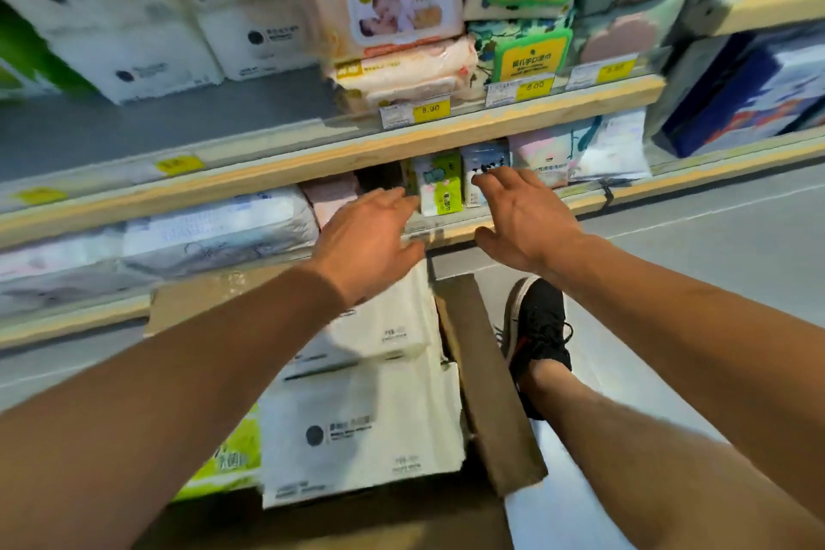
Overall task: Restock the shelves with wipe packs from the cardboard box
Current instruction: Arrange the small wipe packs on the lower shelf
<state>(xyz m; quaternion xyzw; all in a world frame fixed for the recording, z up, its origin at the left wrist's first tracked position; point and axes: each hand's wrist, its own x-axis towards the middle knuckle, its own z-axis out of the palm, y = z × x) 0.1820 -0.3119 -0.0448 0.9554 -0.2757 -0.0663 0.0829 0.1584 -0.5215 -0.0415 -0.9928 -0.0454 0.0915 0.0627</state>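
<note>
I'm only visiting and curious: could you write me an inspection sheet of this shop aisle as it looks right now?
Surface: wooden-edged shelf carrying yellow price tags; a lower shelf beneath it.
Job's things: open cardboard box on the floor, with white wipe packs inside; a small green wipe pack stands on the lower shelf.
Clutter: nothing seen.
Hands: left hand and right hand both open, holding nothing, reaching toward the lower shelf either side of the green pack.
Cables: nothing seen.
Surroundings: grey floor; the person's black shoe beside the box; picture is blurred.
</note>
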